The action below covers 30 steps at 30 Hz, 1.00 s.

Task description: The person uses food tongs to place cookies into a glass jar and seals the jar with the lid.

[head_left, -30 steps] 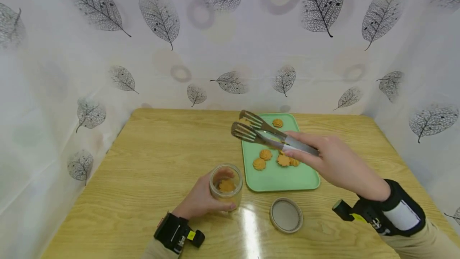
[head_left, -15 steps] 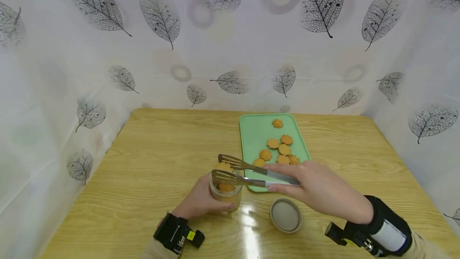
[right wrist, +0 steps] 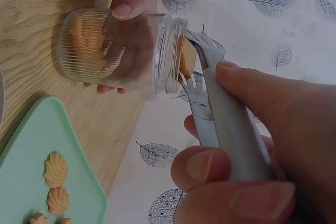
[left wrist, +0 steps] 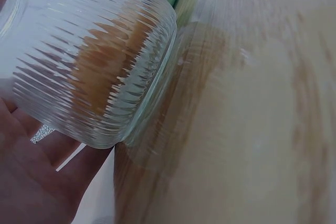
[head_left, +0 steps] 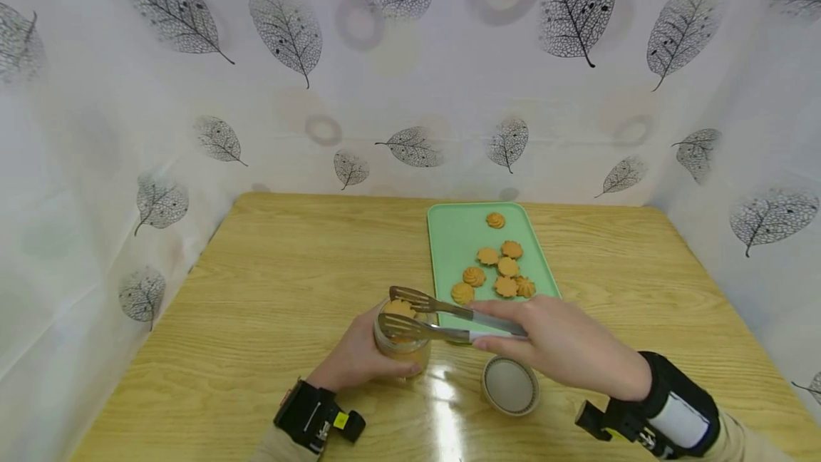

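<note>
My left hand (head_left: 359,355) holds a ribbed glass jar (left wrist: 94,51) upright on the table, fingers wrapped round its side. Through the glass, cookies (right wrist: 86,38) show at the bottom. My right hand (head_left: 551,337) grips metal tongs (right wrist: 231,124) by the handles. Between the slotted tong tips sits one cookie (right wrist: 187,57), right at the jar's mouth. In the head view the tongs cover part of the jar opening.
A green tray (head_left: 458,227) with several swirled cookies (head_left: 507,267) lies behind and right of the jar. The round jar lid (head_left: 510,385) rests on the wooden table (head_left: 308,255), in front of the tray. A leaf-print cloth (head_left: 410,91) surrounds the table.
My right hand has brought the tongs and the cookie from above the tray leftward and down to the jar's mouth. The left hand and jar have stayed put.
</note>
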### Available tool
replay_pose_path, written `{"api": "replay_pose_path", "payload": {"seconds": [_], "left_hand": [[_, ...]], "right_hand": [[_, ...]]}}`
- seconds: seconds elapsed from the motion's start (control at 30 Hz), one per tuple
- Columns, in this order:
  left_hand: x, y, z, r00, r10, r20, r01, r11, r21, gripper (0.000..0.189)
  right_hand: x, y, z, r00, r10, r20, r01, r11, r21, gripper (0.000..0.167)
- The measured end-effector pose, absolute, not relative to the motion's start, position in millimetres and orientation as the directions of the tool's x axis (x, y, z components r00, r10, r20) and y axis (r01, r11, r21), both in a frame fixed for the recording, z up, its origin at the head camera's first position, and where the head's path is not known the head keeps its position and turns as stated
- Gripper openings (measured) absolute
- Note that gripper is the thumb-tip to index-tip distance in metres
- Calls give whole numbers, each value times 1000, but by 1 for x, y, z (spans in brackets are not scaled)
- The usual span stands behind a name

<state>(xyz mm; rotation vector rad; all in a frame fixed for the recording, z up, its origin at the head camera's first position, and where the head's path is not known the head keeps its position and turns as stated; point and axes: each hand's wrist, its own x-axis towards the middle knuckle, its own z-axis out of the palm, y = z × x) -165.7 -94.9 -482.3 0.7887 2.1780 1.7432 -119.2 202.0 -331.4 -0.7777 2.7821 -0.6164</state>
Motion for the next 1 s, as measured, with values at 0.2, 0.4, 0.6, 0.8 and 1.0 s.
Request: {"api": "replay_pose_path", "payload": {"seconds": [0.2,0.4,0.6,0.8,1.0], "left_hand": [[-165,-95,-482,-822,551,144,254,127,959,78],[-166,-97,-483,-823,553,128,230,119,966,76],[-167,-97,-484,-825,548,140,268,160,950,78],[-167,-95,-485,-825,544,152,285,167,944,77],[-165,-95,-483,-827,542,149,285,177,942,77]], "right_hand": [[-119,202,-331,-842,-532,-87,-445,777,-444,58],[-119,203,-332,-845,-527,-89,-438,779,-449,57],[-127,211,-321,-884,-462,-75,-380,801,-462,59],[-154,241,-309,-951,-308,11,-278,842,-462,65],[-183,278,-319,-975,-223,17,-209,878,-430,73]]}}
